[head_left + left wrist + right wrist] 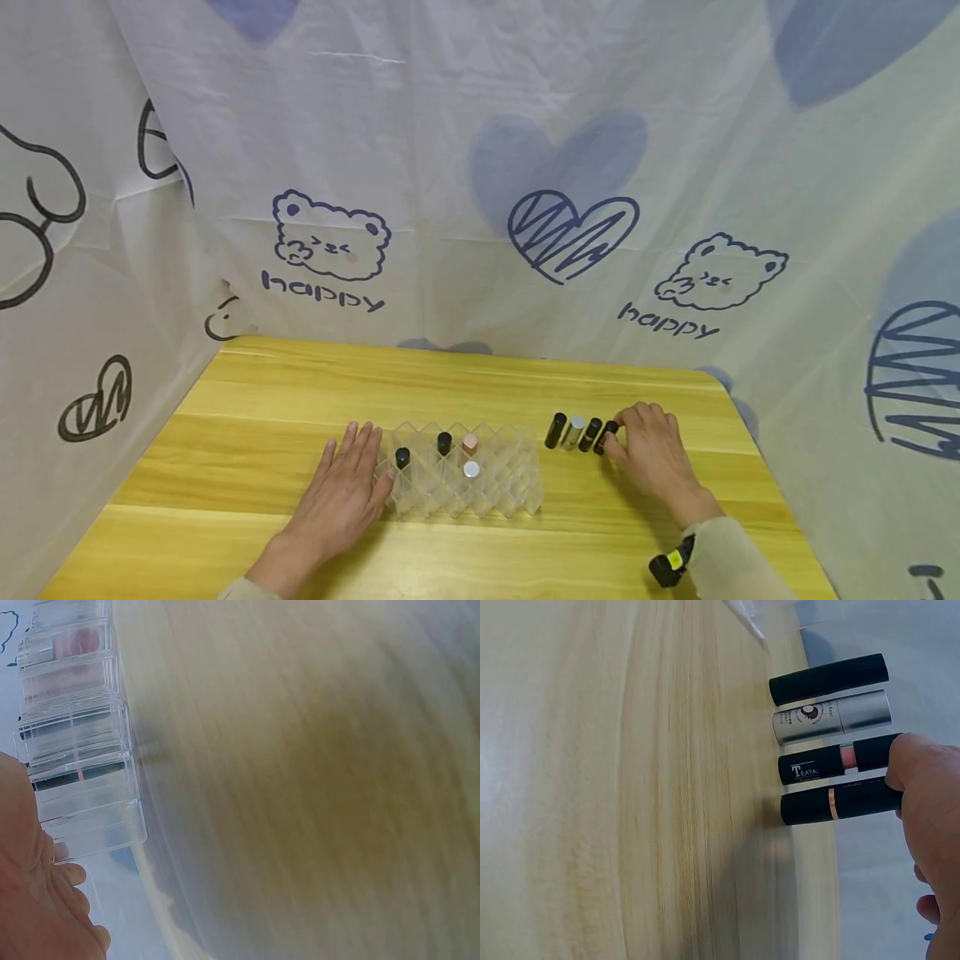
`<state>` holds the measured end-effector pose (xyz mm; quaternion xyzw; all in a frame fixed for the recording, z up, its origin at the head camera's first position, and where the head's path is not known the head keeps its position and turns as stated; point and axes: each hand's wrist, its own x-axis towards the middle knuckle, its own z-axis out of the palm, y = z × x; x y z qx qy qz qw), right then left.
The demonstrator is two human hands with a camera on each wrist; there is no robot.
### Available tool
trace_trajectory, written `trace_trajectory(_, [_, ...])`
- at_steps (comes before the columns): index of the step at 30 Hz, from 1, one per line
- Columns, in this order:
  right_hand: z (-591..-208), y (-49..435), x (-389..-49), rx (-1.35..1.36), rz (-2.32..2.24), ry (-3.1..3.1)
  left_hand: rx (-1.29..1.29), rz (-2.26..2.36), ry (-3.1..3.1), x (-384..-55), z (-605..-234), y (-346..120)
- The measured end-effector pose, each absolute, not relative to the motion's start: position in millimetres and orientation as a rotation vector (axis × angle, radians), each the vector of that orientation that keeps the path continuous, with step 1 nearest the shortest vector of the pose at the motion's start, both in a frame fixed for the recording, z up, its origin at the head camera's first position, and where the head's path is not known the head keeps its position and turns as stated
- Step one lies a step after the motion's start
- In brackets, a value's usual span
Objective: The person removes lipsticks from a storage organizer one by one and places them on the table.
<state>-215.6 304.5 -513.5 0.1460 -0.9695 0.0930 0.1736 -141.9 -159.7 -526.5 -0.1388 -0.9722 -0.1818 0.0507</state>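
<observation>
A clear lipstick organizer (487, 498) with diamond-shaped compartments stands on the table. My left hand (341, 492) lies along its left end, fingers straight and thumb touching the corner. Several lipsticks stand inside, among them one with a pink top (470, 443) and one with a silver-white top (471, 469). To the right, a row of upright lipsticks includes a plain black one (829, 679), a silver one (832, 718) and a black one with a pinkish band (817, 763). At the row's right end, my right hand (652, 446) pinches the top of a black lipstick with a gold band (810, 808).
The wooden table (300, 383) extends around the organizer and the row. A white printed cloth (450, 250) hangs behind the table and along its sides. A black strapped device (667, 568) is at the right wrist.
</observation>
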Motion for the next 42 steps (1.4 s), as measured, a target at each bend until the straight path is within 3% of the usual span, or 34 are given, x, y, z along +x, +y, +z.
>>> trace_trajectory(33, [-507.4, 306.6, -217.7, 0.431, 0.257, -2.69, -0.421, -0.561, -2.963, -140.7, -523.8, -158.5])
trace_trajectory(42, [-488.4, 281.6, -211.5, 0.509, 0.286, -2.507, -0.418, -0.555, -2.969, -140.9, -523.6, -159.0])
